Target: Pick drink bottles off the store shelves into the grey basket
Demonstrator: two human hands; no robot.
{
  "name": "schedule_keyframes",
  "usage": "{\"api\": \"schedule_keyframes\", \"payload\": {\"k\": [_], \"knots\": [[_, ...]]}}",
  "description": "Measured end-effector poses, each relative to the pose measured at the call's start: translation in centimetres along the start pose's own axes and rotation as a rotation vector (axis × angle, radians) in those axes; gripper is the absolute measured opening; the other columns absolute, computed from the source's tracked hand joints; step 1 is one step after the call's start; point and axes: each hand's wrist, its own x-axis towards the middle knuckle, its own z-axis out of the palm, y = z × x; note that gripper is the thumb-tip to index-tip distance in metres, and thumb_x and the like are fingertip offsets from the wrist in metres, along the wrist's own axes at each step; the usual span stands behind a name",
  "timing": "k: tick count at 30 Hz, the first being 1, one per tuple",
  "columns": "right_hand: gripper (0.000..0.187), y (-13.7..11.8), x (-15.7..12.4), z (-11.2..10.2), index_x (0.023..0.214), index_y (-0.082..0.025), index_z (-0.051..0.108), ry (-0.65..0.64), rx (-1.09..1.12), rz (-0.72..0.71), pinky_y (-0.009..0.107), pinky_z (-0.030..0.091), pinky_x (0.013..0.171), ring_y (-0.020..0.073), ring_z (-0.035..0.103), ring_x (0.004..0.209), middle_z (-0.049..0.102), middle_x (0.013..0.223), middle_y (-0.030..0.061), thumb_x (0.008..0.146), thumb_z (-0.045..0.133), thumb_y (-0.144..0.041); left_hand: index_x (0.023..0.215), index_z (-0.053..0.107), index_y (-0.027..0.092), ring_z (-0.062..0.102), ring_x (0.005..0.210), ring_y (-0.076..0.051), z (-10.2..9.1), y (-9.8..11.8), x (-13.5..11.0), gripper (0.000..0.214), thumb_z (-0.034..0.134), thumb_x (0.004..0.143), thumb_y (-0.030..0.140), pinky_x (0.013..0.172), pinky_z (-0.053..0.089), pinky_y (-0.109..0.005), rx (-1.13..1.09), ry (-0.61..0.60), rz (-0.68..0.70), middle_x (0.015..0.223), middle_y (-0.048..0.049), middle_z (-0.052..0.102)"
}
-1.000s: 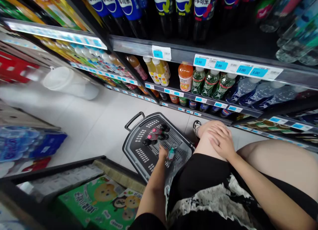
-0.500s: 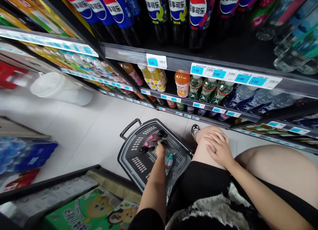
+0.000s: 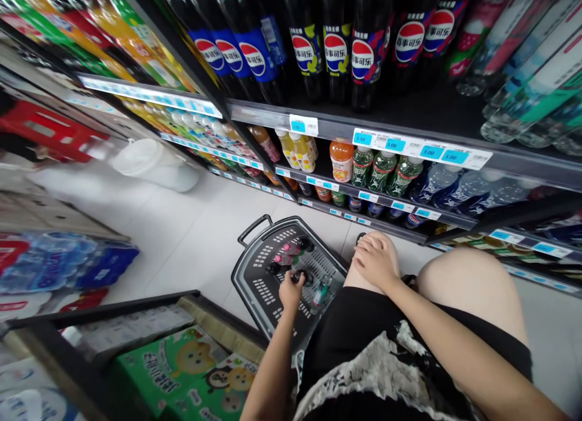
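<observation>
My left hand (image 3: 291, 289) reaches down into a black and grey shopping basket (image 3: 239, 283) on the floor. Its fingers are closed around a small dark bottle (image 3: 300, 277), whose kind is too small to make out. Beside it in the basket lie bottles with pink tops (image 3: 282, 255) and black parts. Nearer my leg is a clear bottle with a teal label (image 3: 321, 292). My right hand (image 3: 375, 258) lies flat on my bent knee, fingers stretched out, holding nothing.
Shelves ahead hold large cola bottles (image 3: 254, 60), with smaller green bottles (image 3: 384, 169) below. A white bucket (image 3: 154, 163) stands on the floor at left. Green cartons (image 3: 173, 372) sit on a display at lower left. Packs of bottled water (image 3: 68, 260) are stacked farther left.
The view has tilted and shifted, so shelves and basket appear farther right. My left hand has drawn back slightly toward me, with the dark bottle in its fingers. My right hand stays on the knee.
</observation>
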Motion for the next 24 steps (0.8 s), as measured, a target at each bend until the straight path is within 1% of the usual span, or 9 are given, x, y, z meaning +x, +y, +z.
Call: {"api": "schedule_keyframes", "payload": {"k": [3, 6, 8, 10, 12, 14, 16, 20, 24], "knots": [[0.027, -0.9, 1.5, 0.3, 0.100, -0.019, 0.075, -0.094, -0.087, -0.006, 0.056, 0.024, 0.114, 0.0351, 0.051, 0.122, 0.071, 0.113, 0.0152, 0.092, 0.053, -0.034, 0.094, 0.061, 0.022, 0.058, 0.061, -0.015, -4.7, 2.3, -2.8, 0.028, 0.065, 0.084, 0.049, 0.063, 0.039, -0.023, -0.205, 0.192, 0.089, 0.062, 0.0040, 0.055], [0.029, -1.1, 2.1, 0.5, 0.102, -0.015, 0.074, -0.140, -0.123, -0.035, 0.055, 0.027, 0.112, 0.0347, 0.057, 0.111, 0.072, 0.105, 0.0174, 0.091, 0.055, -0.035, 0.088, 0.059, 0.021, 0.047, 0.052, -0.012, -9.9, 6.0, -5.3, 0.031, 0.066, 0.081, 0.051, 0.057, 0.037, -0.022, -0.430, 0.323, 0.176, 0.056, 0.0073, 0.044], [0.038, -0.8, 1.9, 0.7, 0.118, -0.012, 0.069, -0.134, -0.086, -0.049, 0.055, 0.027, 0.113, 0.0347, 0.058, 0.113, 0.072, 0.110, 0.0175, 0.091, 0.059, -0.038, 0.087, 0.059, 0.020, 0.039, 0.049, -0.009, -13.0, 8.9, -6.7, 0.033, 0.069, 0.078, 0.051, 0.051, 0.033, -0.021, -0.584, 0.324, 0.262, 0.055, 0.0085, 0.039], [0.059, -0.2, 1.4, 0.8, 0.139, -0.012, 0.055, -0.093, -0.006, -0.048, 0.054, 0.027, 0.115, 0.0346, 0.056, 0.122, 0.067, 0.126, 0.0180, 0.089, 0.063, -0.042, 0.086, 0.059, 0.019, 0.036, 0.047, -0.007, -15.5, 11.9, -8.0, 0.034, 0.072, 0.076, 0.048, 0.048, 0.031, -0.019, -0.703, 0.296, 0.355, 0.058, 0.0078, 0.044], [0.081, 0.5, 0.7, 0.7, 0.153, -0.014, 0.037, -0.010, 0.096, -0.035, 0.052, 0.029, 0.117, 0.0344, 0.047, 0.136, 0.050, 0.150, 0.0188, 0.086, 0.068, -0.048, 0.088, 0.059, 0.018, 0.037, 0.047, -0.006, -17.3, 14.7, -9.4, 0.035, 0.074, 0.075, 0.046, 0.046, 0.031, -0.018, -0.811, 0.249, 0.438, 0.061, 0.0064, 0.050], [0.097, 1.1, -0.1, 0.4, 0.158, -0.016, 0.027, 0.107, 0.213, -0.050, 0.049, 0.031, 0.118, 0.0334, 0.033, 0.148, 0.027, 0.164, 0.0178, 0.081, 0.072, -0.053, 0.089, 0.060, 0.018, 0.041, 0.047, -0.006, -18.6, 17.1, -11.1, 0.036, 0.076, 0.074, 0.046, 0.045, 0.034, -0.017, -0.905, 0.205, 0.513, 0.060, 0.0065, 0.050], [0.099, 1.5, -0.9, -0.1, 0.158, -0.016, 0.024, 0.242, 0.355, -0.088, 0.045, 0.033, 0.119, 0.0301, 0.030, 0.150, 0.024, 0.165, 0.0176, 0.080, 0.072, -0.053, 0.088, 0.061, 0.018, 0.041, 0.046, -0.006, -19.4, 19.0, -12.6, 0.035, 0.076, 0.074, 0.046, 0.045, 0.037, -0.018, -0.971, 0.187, 0.585, 0.057, 0.0072, 0.047], [0.074, 1.5, -2.6, -0.9, 0.143, -0.016, 0.043, 0.469, 0.602, -0.054, 0.037, 0.043, 0.113, 0.0245, 0.053, 0.133, 0.056, 0.142, 0.0154, 0.080, 0.067, -0.046, 0.084, 0.063, 0.017, 0.039, 0.044, -0.006, -20.1, 21.6, -14.6, 0.030, 0.074, 0.075, 0.043, 0.044, 0.037, -0.018, -1.001, 0.161, 0.686, 0.056, 0.0066, 0.049], [0.056, 0.7, -4.9, -1.4, 0.117, -0.021, 0.059, 0.451, 0.607, -0.015, 0.032, 0.054, 0.092, 0.0232, 0.068, 0.104, 0.071, 0.114, 0.0089, 0.072, 0.070, -0.052, 0.087, 0.068, 0.015, 0.041, 0.048, -0.006, -19.5, 23.5, -15.0, 0.031, 0.075, 0.077, 0.044, 0.045, 0.036, -0.018, -0.937, 0.128, 0.713, 0.061, 0.0044, 0.053]]}}
